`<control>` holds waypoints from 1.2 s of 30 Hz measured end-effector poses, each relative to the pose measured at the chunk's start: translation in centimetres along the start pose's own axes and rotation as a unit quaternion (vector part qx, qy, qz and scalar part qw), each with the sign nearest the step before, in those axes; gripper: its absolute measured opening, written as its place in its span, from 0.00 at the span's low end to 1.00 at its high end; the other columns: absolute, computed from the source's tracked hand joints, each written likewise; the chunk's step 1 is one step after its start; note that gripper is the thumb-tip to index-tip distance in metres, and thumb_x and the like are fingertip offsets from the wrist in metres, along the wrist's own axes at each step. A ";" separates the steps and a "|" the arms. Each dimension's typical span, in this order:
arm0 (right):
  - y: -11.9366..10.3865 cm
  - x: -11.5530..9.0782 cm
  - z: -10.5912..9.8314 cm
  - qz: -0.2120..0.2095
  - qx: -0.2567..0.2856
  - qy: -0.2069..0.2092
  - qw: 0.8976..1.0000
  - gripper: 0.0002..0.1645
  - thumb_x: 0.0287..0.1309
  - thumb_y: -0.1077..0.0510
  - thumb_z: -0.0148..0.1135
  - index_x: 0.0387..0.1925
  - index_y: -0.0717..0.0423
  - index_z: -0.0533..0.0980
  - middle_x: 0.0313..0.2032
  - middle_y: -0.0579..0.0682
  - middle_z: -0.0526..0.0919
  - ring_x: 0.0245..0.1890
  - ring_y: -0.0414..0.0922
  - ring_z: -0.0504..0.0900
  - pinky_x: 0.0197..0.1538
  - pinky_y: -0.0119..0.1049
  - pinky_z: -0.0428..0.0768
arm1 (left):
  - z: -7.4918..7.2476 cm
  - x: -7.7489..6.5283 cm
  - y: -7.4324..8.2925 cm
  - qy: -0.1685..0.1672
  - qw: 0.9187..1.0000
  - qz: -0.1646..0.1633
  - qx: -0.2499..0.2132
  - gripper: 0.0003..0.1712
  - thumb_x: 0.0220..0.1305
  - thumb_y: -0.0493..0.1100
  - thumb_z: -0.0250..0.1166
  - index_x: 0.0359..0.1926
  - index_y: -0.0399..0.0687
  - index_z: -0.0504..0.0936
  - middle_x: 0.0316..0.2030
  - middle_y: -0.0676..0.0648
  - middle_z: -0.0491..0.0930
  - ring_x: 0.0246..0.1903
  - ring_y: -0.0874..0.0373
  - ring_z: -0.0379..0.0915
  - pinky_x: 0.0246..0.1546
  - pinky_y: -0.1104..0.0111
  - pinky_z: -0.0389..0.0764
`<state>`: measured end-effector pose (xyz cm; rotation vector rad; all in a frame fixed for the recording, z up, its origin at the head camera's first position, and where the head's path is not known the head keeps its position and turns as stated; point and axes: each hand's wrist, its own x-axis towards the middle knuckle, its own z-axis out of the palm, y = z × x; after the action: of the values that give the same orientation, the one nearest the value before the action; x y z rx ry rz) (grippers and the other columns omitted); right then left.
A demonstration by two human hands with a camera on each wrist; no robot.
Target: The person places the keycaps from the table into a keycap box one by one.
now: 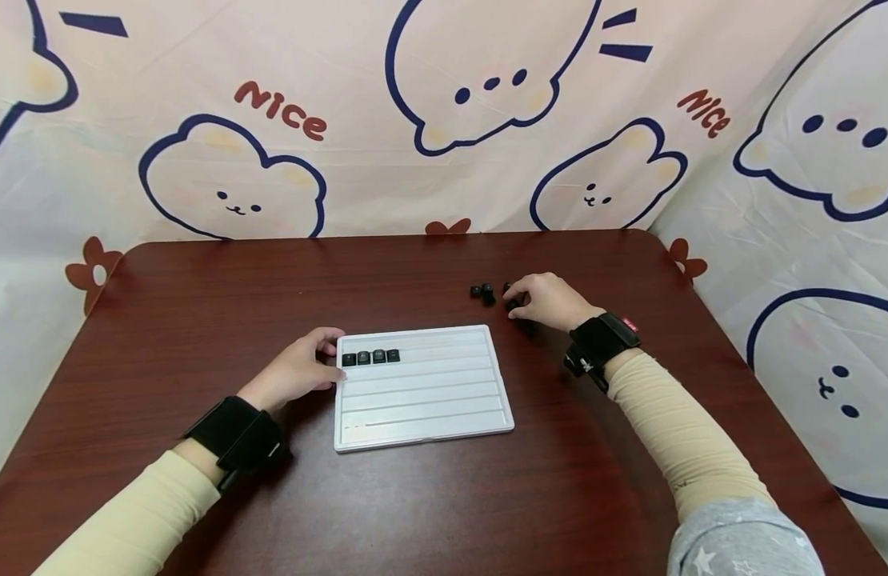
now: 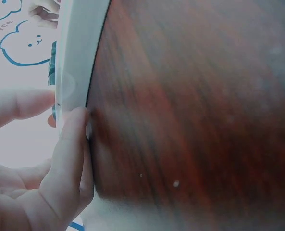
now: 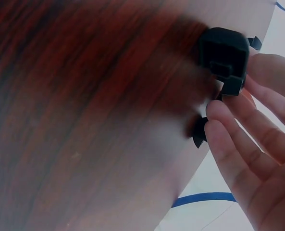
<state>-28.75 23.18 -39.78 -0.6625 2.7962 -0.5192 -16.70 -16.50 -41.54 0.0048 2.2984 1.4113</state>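
Observation:
A white tray (image 1: pixel 430 400) with raised parallel ridges lies on the table. Several black keycaps (image 1: pixel 378 357) stand in a row at the left end of one of its upper channels. My left hand (image 1: pixel 298 372) grips the tray's left edge, thumb and fingers on the rim (image 2: pixel 77 72). To the right, beyond the tray, my right hand (image 1: pixel 548 300) reaches down with thumb and forefinger around a small black keycap (image 1: pixel 514 305). In the right wrist view a keycap (image 3: pixel 224 57) shows its hollow underside beside the thumb, while another (image 3: pixel 199 132) is partly hidden behind the fingertips.
A loose cluster of black keycaps (image 1: pixel 483 293) sits left of my right hand. The dark red wooden table (image 1: pixel 199 304) has rounded far corners, and a cartoon-printed cloth (image 1: pixel 372 192) hangs along its back and right side. Both wrists wear black straps.

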 end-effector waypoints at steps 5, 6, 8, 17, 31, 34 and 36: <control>0.2 0.0 0.2 0.003 0.001 -0.007 1.000 0.16 0.61 0.64 0.72 0.51 0.61 0.85 0.52 0.60 0.84 0.46 0.51 0.82 0.49 0.47 0.81 | 0.0 0.0 0.1 -0.002 1.000 -0.005 0.000 0.37 0.63 0.29 0.67 0.71 0.32 0.63 0.56 0.33 0.68 0.51 0.43 0.70 0.42 0.62 0.83; 0.2 0.0 0.2 0.003 0.002 -0.007 1.000 0.16 0.61 0.64 0.71 0.51 0.61 0.85 0.52 0.60 0.84 0.48 0.52 0.82 0.50 0.47 0.81 | 0.0 0.0 0.1 -0.003 1.000 -0.004 0.001 0.37 0.63 0.29 0.67 0.71 0.32 0.63 0.56 0.33 0.68 0.51 0.43 0.70 0.43 0.62 0.83; 0.2 0.0 0.1 0.002 -0.001 -0.004 1.000 0.16 0.61 0.65 0.71 0.51 0.62 0.85 0.52 0.60 0.84 0.51 0.53 0.81 0.52 0.49 0.81 | 0.0 0.0 0.2 -0.001 1.000 -0.002 0.004 0.37 0.63 0.30 0.67 0.71 0.32 0.63 0.56 0.33 0.68 0.51 0.43 0.70 0.42 0.62 0.83; 0.1 -0.4 0.4 0.003 -0.007 -0.006 1.000 0.17 0.61 0.67 0.71 0.52 0.61 0.85 0.53 0.60 0.84 0.55 0.54 0.80 0.56 0.51 0.79 | 0.1 0.0 0.0 -0.003 1.000 -0.003 0.007 0.37 0.63 0.29 0.68 0.70 0.32 0.64 0.55 0.33 0.69 0.51 0.43 0.70 0.41 0.62 0.83; -0.2 -1.0 0.3 -0.009 0.002 -0.006 1.000 0.15 0.59 0.70 0.70 0.49 0.61 0.86 0.50 0.59 0.84 0.50 0.52 0.81 0.50 0.46 0.82 | 0.3 -0.4 0.2 -0.001 1.000 -0.004 0.015 0.36 0.64 0.30 0.68 0.71 0.33 0.64 0.55 0.33 0.69 0.51 0.43 0.70 0.43 0.61 0.83; -0.6 -0.9 0.1 -0.016 0.002 -0.005 1.000 0.15 0.59 0.70 0.70 0.48 0.60 0.86 0.50 0.58 0.85 0.52 0.53 0.81 0.51 0.46 0.82 | 0.2 -0.4 0.2 0.000 1.000 -0.002 0.016 0.36 0.64 0.29 0.67 0.71 0.33 0.64 0.55 0.33 0.68 0.51 0.43 0.70 0.43 0.61 0.83; -0.9 -0.8 0.0 -0.020 0.002 -0.003 1.000 0.15 0.58 0.71 0.71 0.48 0.60 0.86 0.49 0.57 0.85 0.52 0.53 0.81 0.50 0.46 0.82 | 0.1 -0.4 0.3 0.000 1.000 0.001 0.016 0.36 0.64 0.29 0.67 0.70 0.33 0.64 0.55 0.33 0.68 0.51 0.43 0.70 0.43 0.61 0.83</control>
<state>-27.75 22.81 -39.33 -0.7196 2.7807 -0.5302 -16.36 -16.37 -41.21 0.0154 2.3215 1.3752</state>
